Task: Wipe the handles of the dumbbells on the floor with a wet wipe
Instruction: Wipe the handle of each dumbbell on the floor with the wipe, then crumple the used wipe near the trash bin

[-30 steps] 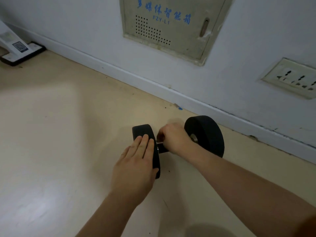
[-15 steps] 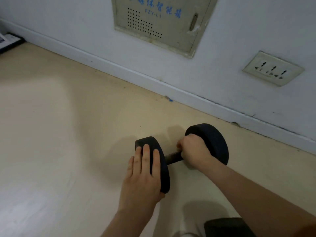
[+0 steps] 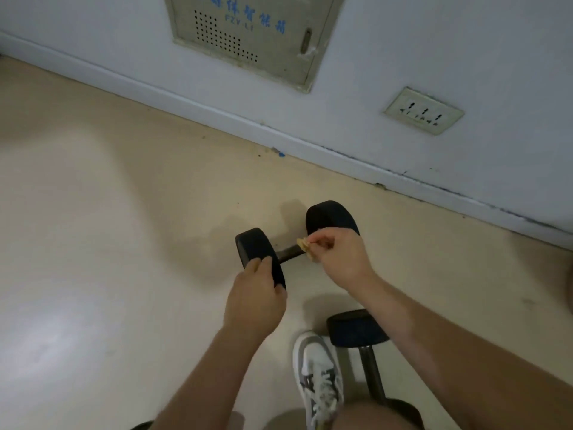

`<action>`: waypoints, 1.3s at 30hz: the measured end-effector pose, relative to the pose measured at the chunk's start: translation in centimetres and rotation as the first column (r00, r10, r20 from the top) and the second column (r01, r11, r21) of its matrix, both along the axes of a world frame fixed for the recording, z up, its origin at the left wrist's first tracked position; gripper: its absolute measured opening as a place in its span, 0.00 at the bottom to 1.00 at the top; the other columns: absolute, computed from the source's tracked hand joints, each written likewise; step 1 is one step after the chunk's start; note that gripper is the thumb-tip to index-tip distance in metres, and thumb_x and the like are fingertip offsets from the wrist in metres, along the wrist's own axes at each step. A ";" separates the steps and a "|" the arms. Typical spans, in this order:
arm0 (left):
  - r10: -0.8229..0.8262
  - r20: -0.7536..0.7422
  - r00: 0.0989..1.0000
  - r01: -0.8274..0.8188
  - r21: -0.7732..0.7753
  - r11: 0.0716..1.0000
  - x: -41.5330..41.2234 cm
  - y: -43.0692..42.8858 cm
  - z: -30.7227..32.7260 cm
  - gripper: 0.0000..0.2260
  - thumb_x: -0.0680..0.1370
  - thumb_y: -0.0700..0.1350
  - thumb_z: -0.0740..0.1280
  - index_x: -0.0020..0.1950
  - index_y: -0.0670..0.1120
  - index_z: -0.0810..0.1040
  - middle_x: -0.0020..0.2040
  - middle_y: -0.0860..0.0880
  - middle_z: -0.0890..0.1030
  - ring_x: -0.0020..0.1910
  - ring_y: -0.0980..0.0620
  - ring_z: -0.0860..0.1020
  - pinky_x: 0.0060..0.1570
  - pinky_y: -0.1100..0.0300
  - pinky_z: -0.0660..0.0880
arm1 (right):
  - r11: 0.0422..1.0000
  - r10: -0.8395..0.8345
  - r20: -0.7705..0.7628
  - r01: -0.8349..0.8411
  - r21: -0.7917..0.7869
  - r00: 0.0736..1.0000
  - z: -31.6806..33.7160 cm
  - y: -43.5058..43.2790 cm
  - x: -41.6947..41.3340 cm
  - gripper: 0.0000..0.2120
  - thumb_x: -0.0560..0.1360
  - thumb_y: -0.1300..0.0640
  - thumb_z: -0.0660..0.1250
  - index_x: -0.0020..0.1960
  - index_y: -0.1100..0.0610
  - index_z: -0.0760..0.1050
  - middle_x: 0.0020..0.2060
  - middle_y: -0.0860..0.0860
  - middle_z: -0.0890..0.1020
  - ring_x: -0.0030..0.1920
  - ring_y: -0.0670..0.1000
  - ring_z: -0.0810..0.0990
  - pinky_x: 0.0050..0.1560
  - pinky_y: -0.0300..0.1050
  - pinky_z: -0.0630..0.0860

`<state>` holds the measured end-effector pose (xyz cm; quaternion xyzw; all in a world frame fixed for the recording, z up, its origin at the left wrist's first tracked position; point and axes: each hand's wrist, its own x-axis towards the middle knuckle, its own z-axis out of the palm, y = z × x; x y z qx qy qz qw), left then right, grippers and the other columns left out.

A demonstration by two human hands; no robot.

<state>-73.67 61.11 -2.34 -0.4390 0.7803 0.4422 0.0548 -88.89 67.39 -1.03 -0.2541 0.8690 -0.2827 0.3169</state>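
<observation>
Left hand (image 3: 255, 297) grips dumbbell (image 3: 259, 254) — right hand (image 3: 340, 255) pinches wipe (image 3: 304, 245).

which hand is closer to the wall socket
Right. The right hand, pinching the wipe, is below and left of the socket; the left hand, gripping one weight of the dumbbell, is farther left and lower.

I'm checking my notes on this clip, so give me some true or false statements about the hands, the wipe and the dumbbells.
1. The right hand pinches a crumpled wet wipe by the handle of the far dumbbell. True.
2. The left hand lies flat on the floor. False: it grips that dumbbell's left weight.
3. A second dumbbell lies beside a shoe. True.
4. A plug sits in the wall socket. False: its holes are bare.
</observation>
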 end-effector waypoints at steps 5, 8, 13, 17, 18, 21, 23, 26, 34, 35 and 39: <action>0.549 -0.152 0.822 -0.299 0.705 0.643 0.9 2.1 19.8 0.09 0.77 0.53 0.66 0.51 0.51 0.83 0.44 0.51 0.84 0.43 0.54 0.82 0.48 0.55 0.80 | 0.847 -0.285 0.675 0.509 -0.155 0.680 17.8 4.0 5.0 0.06 0.72 0.69 0.68 0.48 0.62 0.79 0.44 0.59 0.84 0.45 0.55 0.83 0.47 0.46 0.79; 0.541 -0.235 0.808 -0.304 0.619 0.724 2.4 4.5 31.0 0.04 0.75 0.47 0.70 0.47 0.52 0.84 0.41 0.51 0.85 0.43 0.50 0.82 0.47 0.54 0.81 | 0.809 -0.254 0.788 0.570 -0.145 0.561 29.3 6.3 7.4 0.10 0.72 0.70 0.66 0.51 0.60 0.80 0.45 0.59 0.83 0.44 0.55 0.82 0.48 0.48 0.76; 0.512 -0.233 0.827 -0.234 0.686 0.689 5.7 8.5 44.4 0.06 0.76 0.44 0.68 0.47 0.47 0.85 0.42 0.45 0.85 0.45 0.44 0.83 0.51 0.51 0.80 | 0.842 -0.229 0.787 0.523 -0.136 0.573 44.5 11.3 11.0 0.09 0.74 0.60 0.68 0.53 0.55 0.82 0.44 0.54 0.85 0.44 0.51 0.81 0.46 0.46 0.76; 0.483 -0.220 0.847 -0.115 0.812 0.572 7.0 11.9 52.6 0.09 0.78 0.40 0.65 0.42 0.43 0.85 0.34 0.46 0.80 0.32 0.50 0.76 0.39 0.58 0.77 | 0.688 -0.299 0.825 0.707 -0.161 0.479 51.9 16.0 12.8 0.08 0.70 0.65 0.68 0.47 0.63 0.82 0.38 0.58 0.82 0.38 0.52 0.77 0.36 0.40 0.72; 0.497 -0.207 0.843 -0.090 0.856 0.509 7.0 12.7 54.2 0.11 0.78 0.39 0.64 0.40 0.42 0.84 0.32 0.47 0.77 0.30 0.53 0.73 0.35 0.61 0.73 | 0.625 -0.277 0.879 0.768 -0.142 0.388 53.3 17.0 13.1 0.08 0.70 0.65 0.67 0.48 0.64 0.80 0.36 0.58 0.80 0.35 0.51 0.75 0.34 0.40 0.71; 0.492 -0.220 0.843 0.000 0.913 0.408 5.7 15.5 59.1 0.15 0.78 0.38 0.61 0.34 0.41 0.82 0.27 0.48 0.74 0.25 0.56 0.69 0.27 0.65 0.72 | 0.505 -0.187 0.948 0.853 -0.132 0.258 57.5 20.5 13.3 0.06 0.74 0.64 0.64 0.50 0.63 0.77 0.36 0.56 0.77 0.34 0.51 0.74 0.34 0.40 0.72; 0.469 -0.261 0.844 0.053 0.910 0.411 4.6 17.9 61.5 0.16 0.79 0.41 0.62 0.33 0.42 0.82 0.26 0.48 0.72 0.23 0.56 0.66 0.24 0.66 0.71 | 0.460 -0.161 0.952 0.873 -0.163 0.262 59.8 23.1 13.0 0.05 0.77 0.63 0.62 0.51 0.62 0.75 0.37 0.57 0.78 0.35 0.51 0.75 0.34 0.41 0.73; 0.359 -0.340 0.869 0.148 0.872 0.467 2.7 21.8 63.4 0.14 0.77 0.47 0.65 0.34 0.45 0.83 0.29 0.47 0.67 0.24 0.56 0.63 0.24 0.67 0.67 | 0.363 -0.159 0.947 0.909 -0.207 0.279 62.7 27.6 12.2 0.08 0.79 0.62 0.58 0.54 0.62 0.74 0.40 0.57 0.80 0.36 0.51 0.77 0.33 0.41 0.74; -0.214 -0.454 0.865 0.502 0.765 0.405 -1.1 38.5 65.7 0.05 0.74 0.40 0.68 0.44 0.40 0.82 0.30 0.43 0.76 0.28 0.49 0.73 0.32 0.58 0.69 | -0.131 -0.341 0.915 0.954 -0.271 0.213 65.6 49.2 10.8 0.05 0.78 0.65 0.60 0.47 0.61 0.74 0.32 0.54 0.77 0.29 0.47 0.73 0.25 0.36 0.70; -0.301 -0.452 0.840 0.541 0.737 0.404 -1.7 41.3 66.0 0.05 0.76 0.40 0.66 0.44 0.41 0.80 0.31 0.42 0.77 0.29 0.48 0.74 0.32 0.58 0.69 | -0.170 -0.410 0.891 0.943 -0.286 0.196 65.8 52.2 11.0 0.05 0.77 0.66 0.61 0.48 0.60 0.74 0.32 0.54 0.78 0.29 0.48 0.73 0.25 0.36 0.70; -0.461 -0.412 0.786 0.612 0.626 0.483 -4.2 50.8 66.8 0.11 0.80 0.46 0.61 0.42 0.42 0.77 0.34 0.44 0.76 0.35 0.48 0.72 0.36 0.62 0.71 | -0.129 -0.666 0.706 0.895 -0.427 0.241 67.0 62.0 12.6 0.11 0.76 0.69 0.62 0.47 0.56 0.78 0.34 0.54 0.80 0.34 0.50 0.76 0.33 0.41 0.71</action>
